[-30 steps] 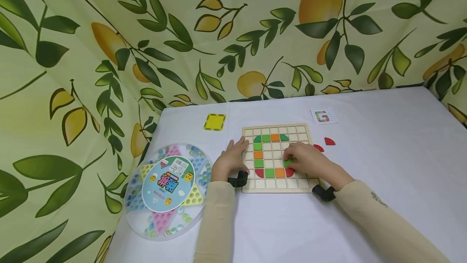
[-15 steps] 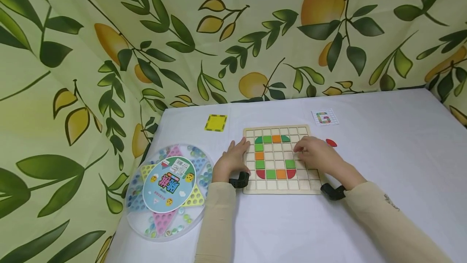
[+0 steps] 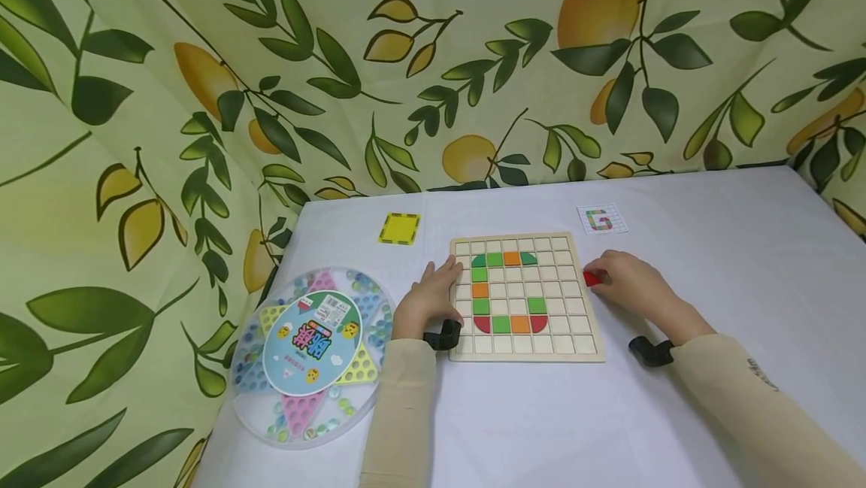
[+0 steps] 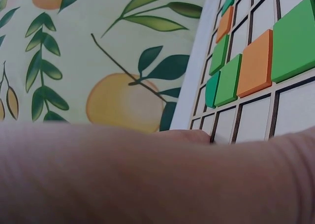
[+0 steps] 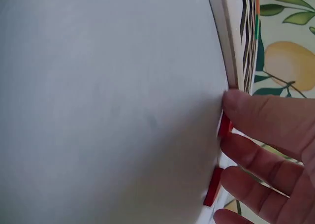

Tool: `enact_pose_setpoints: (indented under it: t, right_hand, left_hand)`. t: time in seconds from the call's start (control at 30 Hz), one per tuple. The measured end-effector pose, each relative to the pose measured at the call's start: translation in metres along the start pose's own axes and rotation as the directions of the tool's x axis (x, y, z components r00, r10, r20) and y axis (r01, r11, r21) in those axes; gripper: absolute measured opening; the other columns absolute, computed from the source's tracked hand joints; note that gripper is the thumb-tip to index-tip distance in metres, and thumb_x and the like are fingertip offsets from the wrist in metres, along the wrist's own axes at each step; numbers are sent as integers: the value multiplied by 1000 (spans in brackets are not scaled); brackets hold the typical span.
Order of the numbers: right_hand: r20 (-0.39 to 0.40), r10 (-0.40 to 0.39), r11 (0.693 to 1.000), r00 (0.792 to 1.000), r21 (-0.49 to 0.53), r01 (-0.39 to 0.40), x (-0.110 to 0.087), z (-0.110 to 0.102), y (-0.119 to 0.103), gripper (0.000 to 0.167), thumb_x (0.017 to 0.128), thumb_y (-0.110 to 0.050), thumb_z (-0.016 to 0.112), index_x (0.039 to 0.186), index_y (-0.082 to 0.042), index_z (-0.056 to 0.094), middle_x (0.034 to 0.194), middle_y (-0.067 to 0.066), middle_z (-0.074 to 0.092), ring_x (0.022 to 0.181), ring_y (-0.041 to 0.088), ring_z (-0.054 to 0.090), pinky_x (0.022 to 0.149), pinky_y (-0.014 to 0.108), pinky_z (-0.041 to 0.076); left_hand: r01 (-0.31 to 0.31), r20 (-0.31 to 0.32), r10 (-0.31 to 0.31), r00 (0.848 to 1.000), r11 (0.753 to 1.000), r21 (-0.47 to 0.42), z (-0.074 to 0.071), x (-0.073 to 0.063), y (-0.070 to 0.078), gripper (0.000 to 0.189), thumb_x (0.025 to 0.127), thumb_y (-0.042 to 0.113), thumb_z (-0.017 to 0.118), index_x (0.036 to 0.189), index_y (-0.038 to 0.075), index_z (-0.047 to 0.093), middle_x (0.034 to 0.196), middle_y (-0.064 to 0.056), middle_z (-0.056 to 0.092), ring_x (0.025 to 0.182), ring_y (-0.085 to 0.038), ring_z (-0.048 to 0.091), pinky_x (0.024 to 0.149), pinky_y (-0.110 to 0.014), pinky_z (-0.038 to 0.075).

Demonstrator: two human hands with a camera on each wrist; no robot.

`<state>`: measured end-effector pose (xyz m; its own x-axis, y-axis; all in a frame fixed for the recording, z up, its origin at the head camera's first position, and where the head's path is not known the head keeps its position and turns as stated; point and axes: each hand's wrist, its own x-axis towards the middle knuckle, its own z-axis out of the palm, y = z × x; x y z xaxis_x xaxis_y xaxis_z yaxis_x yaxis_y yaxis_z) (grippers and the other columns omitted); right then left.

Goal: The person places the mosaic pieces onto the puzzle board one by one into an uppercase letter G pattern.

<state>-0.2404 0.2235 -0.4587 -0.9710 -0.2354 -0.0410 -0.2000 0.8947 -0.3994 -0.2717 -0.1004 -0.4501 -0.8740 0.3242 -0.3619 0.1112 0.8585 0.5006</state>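
A wooden grid board (image 3: 526,345) lies flat on the white table, with green, orange and red tiles forming an incomplete ring. My left hand (image 3: 428,298) rests at the board's left edge, its fingers spread; its wrist view shows mostly the blurred hand (image 4: 147,175) and tiles beyond. Off the board's right side, my right hand (image 3: 631,286) pinches a red quarter-circle tile (image 3: 591,278) between thumb and index finger. The right wrist view shows this red tile (image 5: 225,126) by the board's edge and a second red tile (image 5: 213,187) beside the other fingers.
Behind the board lies a small card (image 3: 602,219) printed with a coloured G. A yellow square frame piece (image 3: 400,228) is at the back left. A round marble game box (image 3: 313,345) stands left of my left arm. Leaf-printed cloth (image 3: 379,97) hangs behind the table.
My right hand placed a green tile in the right column above the red corner and let it go. It then moved right, off the board, to a red tile. The left hand stayed.
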Motion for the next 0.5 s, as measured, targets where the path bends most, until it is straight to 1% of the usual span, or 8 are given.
enact_pose_setpoints:
  t: [0.1,0.27,0.37,0.5]
  right_hand:
    - [-9,11,1000,1000,-8,-11,2,3,-3,26,77,-7,71,101,2,68,78,4,57,68,18,49,63,35,46]
    - [-37,26,999,999,-26,-27,1,1,-8,23,75,-9,72,96,1,68,73,2,56,65,18,47,56,32,42]
    - [-51,9,1000,999,-21,-11,2,1,-17,23,75,-10,72,94,0,68,75,3,58,66,18,48,57,33,44]
    - [-50,-35,999,998,-23,34,8,5,-35,23,76,-13,72,96,-2,68,79,3,60,70,18,50,59,33,45]
  left_hand:
    - [3,-1,-3,1000,1000,3,1,1,0,102,61,8,84,146,22,29,153,11,12,142,-25,-1,109,-57,10]
    - [7,3,-7,1000,1000,13,0,0,1,103,61,9,84,146,23,28,153,11,11,142,-25,-1,109,-57,10]
    - [1,5,-1,1000,1000,19,-1,0,1,102,62,10,84,146,22,28,154,10,11,141,-25,-1,109,-57,10]
    - [0,0,0,1000,1000,19,-1,-1,1,102,61,10,84,146,21,29,154,9,12,141,-26,0,109,-58,10]
